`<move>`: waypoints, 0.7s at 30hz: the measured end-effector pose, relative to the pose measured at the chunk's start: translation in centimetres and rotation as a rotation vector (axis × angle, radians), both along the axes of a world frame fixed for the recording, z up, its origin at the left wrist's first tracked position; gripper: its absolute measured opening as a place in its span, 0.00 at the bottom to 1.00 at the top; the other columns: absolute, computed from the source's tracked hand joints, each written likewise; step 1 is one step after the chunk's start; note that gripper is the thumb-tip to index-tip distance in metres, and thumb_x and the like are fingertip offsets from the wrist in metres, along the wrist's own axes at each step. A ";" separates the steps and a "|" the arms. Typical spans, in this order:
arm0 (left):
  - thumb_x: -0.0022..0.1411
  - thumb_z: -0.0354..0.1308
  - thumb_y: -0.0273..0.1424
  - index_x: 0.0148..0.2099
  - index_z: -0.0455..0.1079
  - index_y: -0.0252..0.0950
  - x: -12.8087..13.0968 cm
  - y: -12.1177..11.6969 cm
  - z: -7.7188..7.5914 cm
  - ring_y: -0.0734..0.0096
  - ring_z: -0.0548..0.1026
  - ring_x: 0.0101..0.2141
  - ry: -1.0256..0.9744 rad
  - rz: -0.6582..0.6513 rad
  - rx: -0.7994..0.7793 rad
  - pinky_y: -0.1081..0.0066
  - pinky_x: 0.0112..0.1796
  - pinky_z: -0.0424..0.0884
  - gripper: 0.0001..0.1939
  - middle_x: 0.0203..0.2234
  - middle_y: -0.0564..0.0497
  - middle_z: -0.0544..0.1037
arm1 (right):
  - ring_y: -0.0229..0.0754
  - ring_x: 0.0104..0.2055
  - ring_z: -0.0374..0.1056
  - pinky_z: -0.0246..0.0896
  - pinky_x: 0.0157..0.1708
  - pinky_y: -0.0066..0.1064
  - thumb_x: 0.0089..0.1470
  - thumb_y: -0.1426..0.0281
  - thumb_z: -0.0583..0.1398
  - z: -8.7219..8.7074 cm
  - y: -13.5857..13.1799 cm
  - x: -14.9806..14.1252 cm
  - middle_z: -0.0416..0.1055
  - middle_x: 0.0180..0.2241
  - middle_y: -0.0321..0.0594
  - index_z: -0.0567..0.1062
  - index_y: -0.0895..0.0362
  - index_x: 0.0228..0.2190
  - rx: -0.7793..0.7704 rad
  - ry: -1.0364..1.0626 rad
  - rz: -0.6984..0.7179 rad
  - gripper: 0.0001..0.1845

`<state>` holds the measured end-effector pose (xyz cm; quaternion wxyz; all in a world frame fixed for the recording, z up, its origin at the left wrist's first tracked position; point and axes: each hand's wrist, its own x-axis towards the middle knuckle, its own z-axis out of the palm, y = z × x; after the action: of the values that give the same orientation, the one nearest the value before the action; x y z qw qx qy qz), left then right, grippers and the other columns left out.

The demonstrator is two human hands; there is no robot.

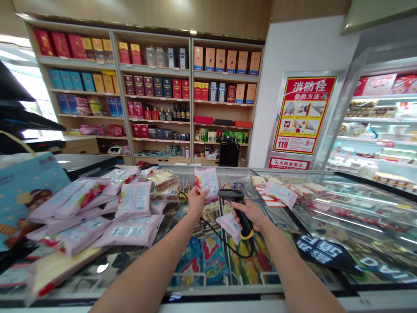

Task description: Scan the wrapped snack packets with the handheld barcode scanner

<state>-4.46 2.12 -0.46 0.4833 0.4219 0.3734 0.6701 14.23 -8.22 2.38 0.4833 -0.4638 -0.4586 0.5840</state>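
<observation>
My left hand (pixel 196 201) grips the lower left edge of a pink snack packet (pixel 208 181), held up above the glass top of a freezer. In my right hand (pixel 253 215) is a black barcode scanner (pixel 243 217), its head pointing left toward that packet. The scanner's cord (pixel 224 241) loops below and runs up to the left behind my left hand. A second pink packet (pixel 230 226) lies on the glass beneath the scanner. To the left, several similar pink packets (pixel 133 200) are heaped in a pile.
Through the freezer glass (pixel 182 217) I see bagged frozen goods. A blue bag (pixel 29 200) stands far left; clear-wrapped packs (pixel 164 178) lie behind the pile. Right are another pink packet (pixel 280 194) and a black sign (pixel 325 252). Shelves (pixel 153 71) of boxes line the back wall.
</observation>
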 end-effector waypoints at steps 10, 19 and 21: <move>0.36 0.67 0.36 0.34 0.69 0.35 -0.5 -0.6 0.8 0.67 0.76 0.31 0.016 0.023 0.039 0.66 0.36 0.74 0.20 0.28 0.52 0.78 | 0.32 0.13 0.62 0.59 0.11 0.23 0.47 0.63 0.67 0.1 -0.3 -0.6 0.67 0.16 0.30 0.66 0.56 0.25 -0.036 -0.034 -0.025 0.15; 0.38 0.67 0.36 0.32 0.70 0.35 -0.4 -0.9 0.9 0.68 0.75 0.30 0.050 0.019 0.059 0.67 0.36 0.73 0.18 0.27 0.52 0.78 | 0.32 0.13 0.61 0.58 0.11 0.22 0.48 0.63 0.67 0.0 -0.3 -0.6 0.67 0.16 0.30 0.67 0.57 0.27 -0.026 -0.034 -0.025 0.14; 0.38 0.67 0.36 0.33 0.70 0.35 -0.4 -0.8 0.8 0.68 0.75 0.30 0.059 0.020 0.055 0.67 0.36 0.72 0.18 0.27 0.51 0.78 | 0.32 0.13 0.61 0.58 0.11 0.22 0.47 0.63 0.67 -0.2 -0.2 -0.5 0.67 0.16 0.30 0.67 0.56 0.27 -0.026 -0.026 -0.017 0.15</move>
<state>-4.89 1.36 0.37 0.4533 0.4509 0.3731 0.6723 13.74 -8.42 2.21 0.4762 -0.4814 -0.4531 0.5798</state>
